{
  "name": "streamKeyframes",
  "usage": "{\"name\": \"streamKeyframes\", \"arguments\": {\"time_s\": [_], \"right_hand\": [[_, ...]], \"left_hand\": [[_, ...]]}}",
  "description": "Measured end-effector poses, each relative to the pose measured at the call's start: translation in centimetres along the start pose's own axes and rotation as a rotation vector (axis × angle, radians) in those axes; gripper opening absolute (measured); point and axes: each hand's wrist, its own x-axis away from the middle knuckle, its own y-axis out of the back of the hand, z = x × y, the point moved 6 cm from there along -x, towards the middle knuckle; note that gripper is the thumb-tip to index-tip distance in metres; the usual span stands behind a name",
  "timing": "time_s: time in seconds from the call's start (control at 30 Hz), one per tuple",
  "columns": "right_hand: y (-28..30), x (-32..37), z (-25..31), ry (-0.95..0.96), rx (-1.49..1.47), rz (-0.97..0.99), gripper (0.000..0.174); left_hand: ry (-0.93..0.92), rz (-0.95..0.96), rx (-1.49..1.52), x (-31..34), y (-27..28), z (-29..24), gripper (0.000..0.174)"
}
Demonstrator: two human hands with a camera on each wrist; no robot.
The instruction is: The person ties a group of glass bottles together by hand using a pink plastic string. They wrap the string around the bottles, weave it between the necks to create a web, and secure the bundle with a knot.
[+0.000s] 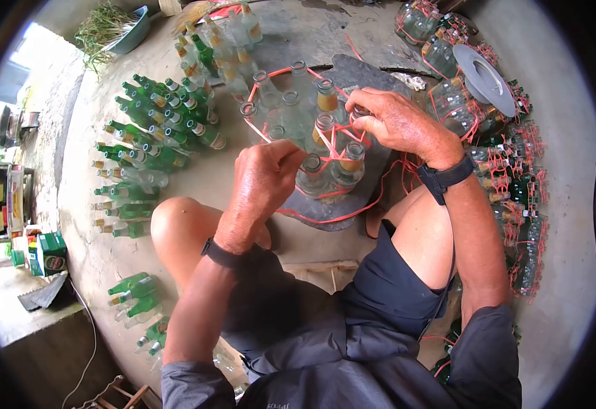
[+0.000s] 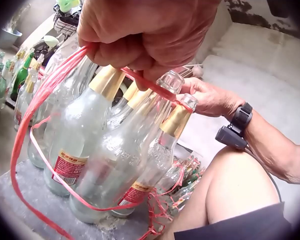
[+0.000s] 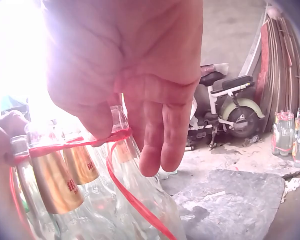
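A cluster of clear glass bottles (image 1: 291,112), some with gold neck foil, stands upright on a dark stone slab (image 1: 308,210). Red plastic string (image 2: 19,150) runs around the bottles and crosses between their necks. At the near left side of the cluster, my left hand (image 1: 264,174) has its fingers curled tightly around several strands of the string. My right hand (image 1: 403,123) is at the far right bottle, its thumb and forefinger pinching the string against the neck (image 3: 119,117). Its other fingers (image 3: 172,135) hang straight beside that bottle.
Rows of green bottles (image 1: 155,102) stand on the floor at left, with more bottles behind the slab. Bundles of string-tied bottles (image 1: 509,184) line the right wall, near a grey disc (image 1: 482,78). Loose string lies by the right knee. An electric bike (image 3: 230,105) is parked beyond.
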Motion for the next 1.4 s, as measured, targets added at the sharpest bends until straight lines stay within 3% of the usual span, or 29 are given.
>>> {"name": "streamKeyframes", "arguments": {"time_s": [0.5, 0.57, 1.0, 1.4], "right_hand": [[0.0, 0.4, 0.5, -0.028, 0.006, -0.007, 0.023], [0.1, 0.4, 0.4, -0.041, -0.004, -0.007, 0.022], [0.7, -0.8, -0.2, -0.109, 0.012, 0.074, 0.029], [1.0, -0.2, 0.4, -0.044, 0.100, -0.036, 0.029]], "left_hand": [[0.002, 0.004, 0.006, 0.2, 0.0, 1.3, 0.018], [0.092, 0.035, 0.122, 0.2, -0.6, 2.0, 0.020], [0.198, -0.029, 0.277, 1.6, -2.0, 2.0, 0.023], [0.101, -0.191, 0.246, 4.1, -0.5, 0.8, 0.017]]}}
